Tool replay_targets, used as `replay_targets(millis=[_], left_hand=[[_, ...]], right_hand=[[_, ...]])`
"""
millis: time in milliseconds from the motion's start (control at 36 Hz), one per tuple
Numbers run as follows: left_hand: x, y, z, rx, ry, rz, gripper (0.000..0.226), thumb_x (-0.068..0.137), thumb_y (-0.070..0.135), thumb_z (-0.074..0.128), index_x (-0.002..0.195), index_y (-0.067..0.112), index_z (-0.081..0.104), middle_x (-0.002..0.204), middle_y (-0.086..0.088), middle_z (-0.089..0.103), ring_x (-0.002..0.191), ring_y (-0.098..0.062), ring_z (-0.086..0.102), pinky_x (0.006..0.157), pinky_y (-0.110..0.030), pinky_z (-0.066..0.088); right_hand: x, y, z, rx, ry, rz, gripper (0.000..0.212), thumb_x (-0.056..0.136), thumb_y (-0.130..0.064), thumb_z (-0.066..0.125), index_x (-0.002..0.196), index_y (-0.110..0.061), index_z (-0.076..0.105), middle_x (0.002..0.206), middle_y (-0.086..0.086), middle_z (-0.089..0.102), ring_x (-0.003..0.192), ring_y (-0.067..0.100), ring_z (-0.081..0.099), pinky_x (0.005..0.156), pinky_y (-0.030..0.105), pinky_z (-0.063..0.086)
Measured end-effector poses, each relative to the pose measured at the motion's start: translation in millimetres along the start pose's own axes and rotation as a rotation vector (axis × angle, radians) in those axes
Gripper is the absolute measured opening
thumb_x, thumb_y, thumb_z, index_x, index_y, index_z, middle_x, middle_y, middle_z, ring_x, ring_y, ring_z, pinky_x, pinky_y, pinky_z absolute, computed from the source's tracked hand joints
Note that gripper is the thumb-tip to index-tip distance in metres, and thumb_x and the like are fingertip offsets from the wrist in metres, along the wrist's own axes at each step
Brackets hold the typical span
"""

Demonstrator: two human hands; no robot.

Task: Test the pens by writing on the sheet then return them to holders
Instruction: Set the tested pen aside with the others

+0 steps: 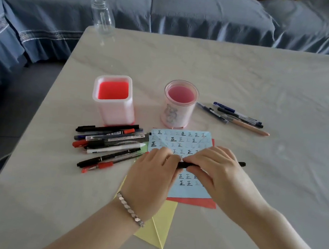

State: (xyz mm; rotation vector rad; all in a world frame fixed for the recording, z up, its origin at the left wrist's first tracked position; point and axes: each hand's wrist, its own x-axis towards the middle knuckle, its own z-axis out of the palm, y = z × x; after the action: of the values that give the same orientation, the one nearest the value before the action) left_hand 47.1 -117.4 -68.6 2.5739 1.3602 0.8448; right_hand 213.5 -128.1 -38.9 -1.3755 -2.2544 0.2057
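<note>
Both hands meet at lower centre: left hand (150,169) and right hand (214,168) are each closed round one black pen (212,166), held level just over the blue sheet (179,144). The sheet's covered in rows of 正. The square holder (113,100) and round holder (180,103) stand just above it. Loads of bare table (286,80) toward the right and far edges.

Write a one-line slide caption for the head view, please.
Both hands, left hand and right hand, grip a black pen over the blue sheet.
</note>
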Motion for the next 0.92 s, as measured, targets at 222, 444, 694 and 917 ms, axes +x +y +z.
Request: replay_targets(millis=[222,444,694,917], left_hand=[[-12,-1,-7,-0.389,-0.245,-0.526,0.018,0.097,0.031,0.04,0.086,0.023,0.052,0.069,0.009,0.058,0.064,-0.006,0.056,0.059,-0.021,0.044],[-20,9,-15,-0.535,-0.377,-0.262,0.015,0.096,0.027,0.042,0.104,0.031,0.055,0.072,0.016,0.057,0.068,-0.004,0.056,0.066,-0.025,0.047],[-26,16,-8,-0.611,-0.306,-0.099,0.037,0.095,0.036,0.027,0.103,0.014,0.055,0.087,0.01,0.06,0.078,-0.003,0.056,0.069,-0.019,0.045],[-21,5,-11,-0.694,-0.329,-0.086,0.02,0.094,0.029,0.04,0.081,0.028,0.056,0.057,0.021,0.053,0.05,0.004,0.048,0.051,-0.007,0.03]], right_hand=[[-10,-15,19,0.353,0.423,0.51,0.01,0.079,-0.033,0.062,0.087,-0.03,0.057,0.081,-0.016,0.054,0.078,0.004,0.047,0.077,0.008,0.038],[-3,-36,25,1.184,0.217,0.886,0.028,0.074,-0.032,0.063,0.06,-0.015,0.045,0.043,-0.006,0.035,0.04,0.008,0.028,0.041,0.014,0.026],[-5,-46,37,0.885,0.328,0.887,0.049,0.077,-0.008,0.066,0.044,-0.018,0.032,0.039,-0.004,0.031,0.038,0.009,0.03,0.04,0.018,0.029],[-3,-50,37,1.062,0.295,0.822,0.034,0.061,-0.006,0.049,0.039,-0.022,0.029,0.036,-0.011,0.026,0.033,0.008,0.026,0.037,0.014,0.023]])
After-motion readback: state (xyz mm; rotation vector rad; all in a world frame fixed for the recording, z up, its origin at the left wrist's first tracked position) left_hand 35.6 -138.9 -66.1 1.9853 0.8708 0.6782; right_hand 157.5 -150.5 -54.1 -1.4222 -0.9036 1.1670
